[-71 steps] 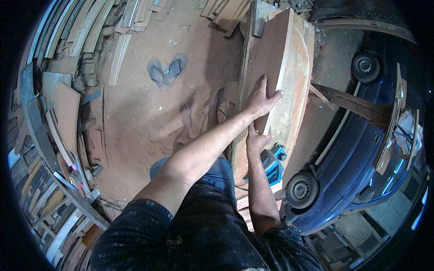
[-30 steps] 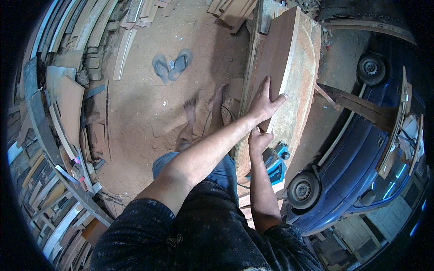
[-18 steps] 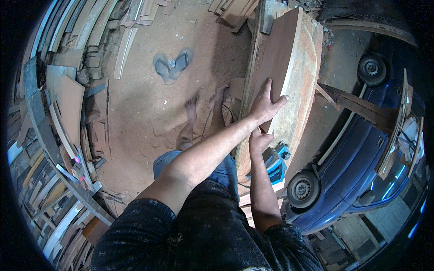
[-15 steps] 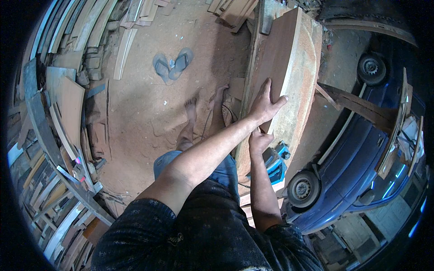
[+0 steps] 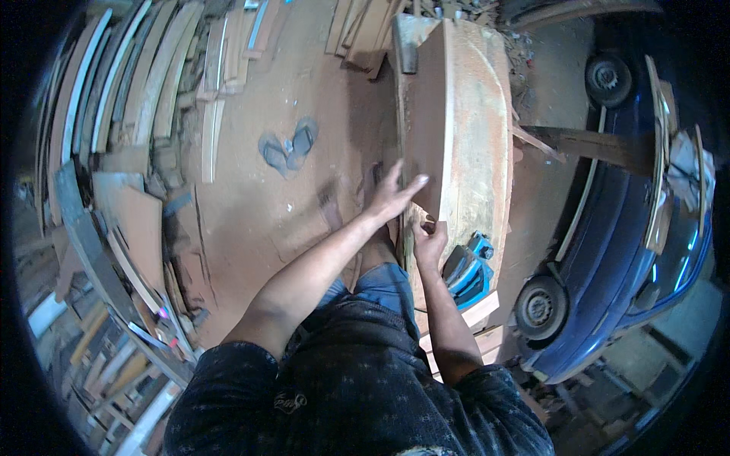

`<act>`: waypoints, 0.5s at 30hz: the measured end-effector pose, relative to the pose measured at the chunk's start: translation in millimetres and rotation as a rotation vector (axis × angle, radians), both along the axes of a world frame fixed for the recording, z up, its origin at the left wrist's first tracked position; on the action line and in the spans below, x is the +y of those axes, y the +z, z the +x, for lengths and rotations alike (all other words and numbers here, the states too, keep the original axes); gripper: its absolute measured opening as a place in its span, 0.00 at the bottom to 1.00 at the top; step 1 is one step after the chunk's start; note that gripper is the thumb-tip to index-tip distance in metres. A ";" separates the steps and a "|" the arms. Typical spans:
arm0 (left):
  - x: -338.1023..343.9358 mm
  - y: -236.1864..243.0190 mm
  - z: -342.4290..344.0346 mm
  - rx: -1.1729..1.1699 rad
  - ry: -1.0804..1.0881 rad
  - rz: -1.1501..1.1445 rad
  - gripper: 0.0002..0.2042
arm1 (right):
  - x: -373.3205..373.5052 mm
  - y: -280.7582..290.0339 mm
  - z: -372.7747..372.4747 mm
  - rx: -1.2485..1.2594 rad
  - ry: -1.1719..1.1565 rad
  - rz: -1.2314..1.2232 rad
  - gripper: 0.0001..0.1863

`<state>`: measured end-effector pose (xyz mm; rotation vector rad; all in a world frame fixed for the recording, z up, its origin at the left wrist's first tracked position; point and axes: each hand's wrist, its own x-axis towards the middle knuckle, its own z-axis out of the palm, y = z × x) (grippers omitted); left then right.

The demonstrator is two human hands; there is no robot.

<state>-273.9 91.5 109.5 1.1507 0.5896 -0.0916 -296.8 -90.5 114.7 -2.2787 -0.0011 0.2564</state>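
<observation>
A long brown wooden board [image 5: 427, 114] stands on edge along the workbench [image 5: 479, 137], its pale narrow edge facing up. My left hand [image 5: 390, 199] is beside the board's left face, fingers and thumb spread, slightly smeared by motion; it holds nothing. At the near end of the board, my right hand [image 5: 430, 242] has its fingers curled round the end corner. Just right of my right wrist, a teal electric planer [image 5: 468, 275] rests on the bench.
Flip-flops [image 5: 289, 148] lie on the dirt floor ahead. Stacked planks [image 5: 156, 83] and leaning boards [image 5: 141, 220] line the left side. A blue vehicle [image 5: 578, 251] stands to the right, past a wooden beam [image 5: 601, 146]. More lumber [image 5: 361, 34] lies at the far end.
My left hand has come off the board's top edge and moved left and toward me. The board looks more upright in the picture as the view has turned. My right hand stays at its near end.
</observation>
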 end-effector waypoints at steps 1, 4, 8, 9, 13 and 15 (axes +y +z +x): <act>11.4 9.4 -15.2 0.052 -0.021 0.031 0.51 | -6.0 2.1 -6.9 -0.013 -0.001 0.004 0.20; 53.6 8.9 -72.5 0.252 -0.106 0.084 0.49 | -25.5 11.6 -20.7 0.006 0.010 0.027 0.18; 112.5 31.9 -143.6 0.473 -0.210 0.303 0.47 | -48.6 17.3 -38.9 0.082 -0.104 0.130 0.18; 126.4 36.0 -159.6 0.534 -0.249 0.407 0.46 | -57.2 15.7 -45.9 0.075 -0.126 0.149 0.17; 195.0 -22.7 -238.2 0.675 -0.280 0.536 0.43 | -73.0 21.8 -64.0 0.063 -0.226 0.188 0.17; 206.6 -13.0 -241.4 0.715 -0.271 0.532 0.39 | -76.9 16.8 -68.7 0.060 -0.293 0.189 0.17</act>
